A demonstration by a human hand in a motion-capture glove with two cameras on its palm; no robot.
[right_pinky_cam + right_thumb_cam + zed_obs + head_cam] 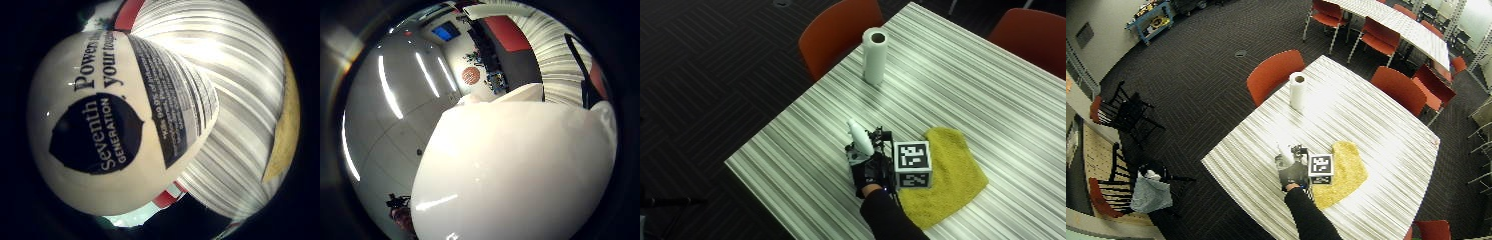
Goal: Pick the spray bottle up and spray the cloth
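White plastic fills my palm: my gloved right hand (865,172), fingers curled round the spray bottle (859,137), holds it at centre frame, long axis tipped toward upper left. Yellow cloth (947,175) lies on the striped table (973,85) to my hand's right, so the bottle likely needs turning that way.

R hand (864,169) gloved, fingers curled in grip, forearm extended over table.

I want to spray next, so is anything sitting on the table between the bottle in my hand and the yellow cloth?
Nothing visible does. The right hand grips the spray bottle beside the cloth. The paper towel roll stands at the table's far end.
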